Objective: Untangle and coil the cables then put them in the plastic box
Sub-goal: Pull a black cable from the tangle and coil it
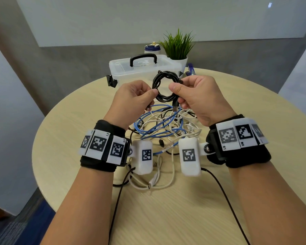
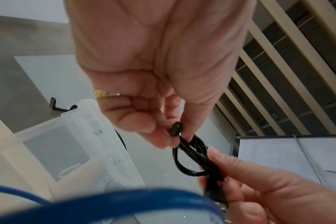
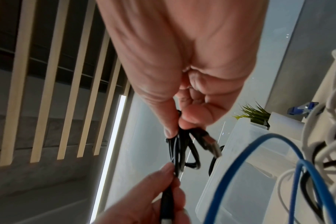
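Observation:
A black cable is wound into a small coil and held up above the table between both hands. My left hand pinches the coil's left side, and my right hand pinches its right side with a USB plug hanging below. In the left wrist view the black cable runs between the left hand and the right hand. In the right wrist view the USB plug sticks out under the right hand. Beyond the coil the clear plastic box stands with its lid on.
A tangle of blue and white cables lies on the round wooden table beneath my hands. A potted plant, a small jar and a blue stapler stand behind and beside the box. The table edge curves close on the left.

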Demonstrator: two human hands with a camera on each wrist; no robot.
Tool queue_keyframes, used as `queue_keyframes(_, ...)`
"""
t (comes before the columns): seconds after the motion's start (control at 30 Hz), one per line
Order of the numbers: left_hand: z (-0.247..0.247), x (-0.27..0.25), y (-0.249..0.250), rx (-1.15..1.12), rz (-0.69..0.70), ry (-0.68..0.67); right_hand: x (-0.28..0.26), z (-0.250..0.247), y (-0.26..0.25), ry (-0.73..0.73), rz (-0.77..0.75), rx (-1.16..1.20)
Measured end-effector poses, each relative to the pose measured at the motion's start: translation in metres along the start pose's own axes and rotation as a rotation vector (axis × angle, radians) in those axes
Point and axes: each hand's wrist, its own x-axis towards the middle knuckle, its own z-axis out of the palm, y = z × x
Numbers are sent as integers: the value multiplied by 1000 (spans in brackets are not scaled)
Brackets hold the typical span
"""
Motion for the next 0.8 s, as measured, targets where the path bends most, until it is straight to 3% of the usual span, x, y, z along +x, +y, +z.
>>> queue_keyframes(0.13,3,0,0,38,11,5,-2,4,0,81,-59,-110)
queue_keyframes(0.3,11,-3,6,-49,-31,-56,-5,8,-1,38,-84,-122)
queue_keyframes(0.63,9,-4,3,78,103,-155,-6,9,-3,112,-97,-115)
queue_keyframes(0.8,5,-6,6,-28,149,-256,2,-2,-2,197,-61,-51)
